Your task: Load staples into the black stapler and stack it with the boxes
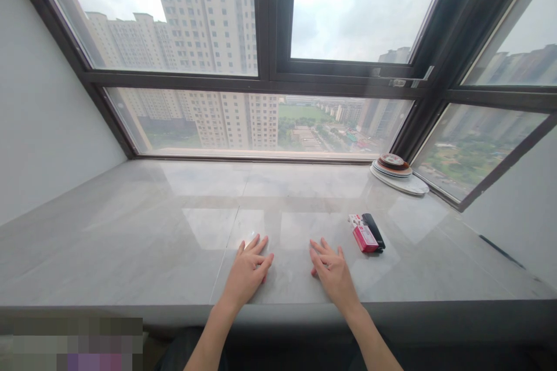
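Wide pale marble windowsill [130, 243] here, and down on it the left hand [248, 269] and right hand [334, 273], fingers loosely spread, both holding nothing! Just off to the right lies the black stapler [375, 232], the pink-and-white box [364, 236] right alongside, neither one picked up yet

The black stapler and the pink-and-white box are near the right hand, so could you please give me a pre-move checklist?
1. Left hand free: ok, no held object visible.
2. Right hand free: ok, likewise.
3. Black stapler uncovered: ok, right of the right hand.
4. Pink-and-white box apart from stapler: cannot tell; it lies right alongside.
5. Stapler loaded: cannot tell.
6. Stacked plates away from hands: ok, far right corner.
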The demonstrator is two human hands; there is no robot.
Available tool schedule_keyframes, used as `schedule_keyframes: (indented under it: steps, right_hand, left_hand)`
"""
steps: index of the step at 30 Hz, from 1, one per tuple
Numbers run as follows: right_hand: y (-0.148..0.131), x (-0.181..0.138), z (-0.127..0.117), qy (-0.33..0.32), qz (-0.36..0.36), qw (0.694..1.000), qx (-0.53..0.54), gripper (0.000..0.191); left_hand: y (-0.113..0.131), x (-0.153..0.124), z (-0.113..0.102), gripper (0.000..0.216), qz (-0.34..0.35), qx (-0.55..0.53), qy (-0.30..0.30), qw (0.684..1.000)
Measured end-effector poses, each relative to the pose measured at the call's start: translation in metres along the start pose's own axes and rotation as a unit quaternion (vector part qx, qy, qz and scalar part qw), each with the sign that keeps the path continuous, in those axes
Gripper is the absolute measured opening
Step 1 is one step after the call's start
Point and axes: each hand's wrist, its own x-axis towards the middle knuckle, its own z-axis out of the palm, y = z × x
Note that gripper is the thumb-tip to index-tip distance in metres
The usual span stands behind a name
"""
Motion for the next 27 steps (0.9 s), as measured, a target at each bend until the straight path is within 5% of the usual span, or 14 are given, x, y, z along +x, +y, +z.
schedule_keyframes:
  steps: [17,27]
  right_hand:
    - [0.011,0.001,0.001,0.056,-0.024,0.995,0.076,0.045]
    - [0.009,0.001,0.001,0.043,-0.020,0.996,0.080,0.048]
  left_hand:
    - [0.005,-0.005,-0.008,0.047,-0.024,-0.070,0.072,0.995]
    - [0.002,-0.001,-0.004,0.052,-0.002,-0.059,0.017,0.998]
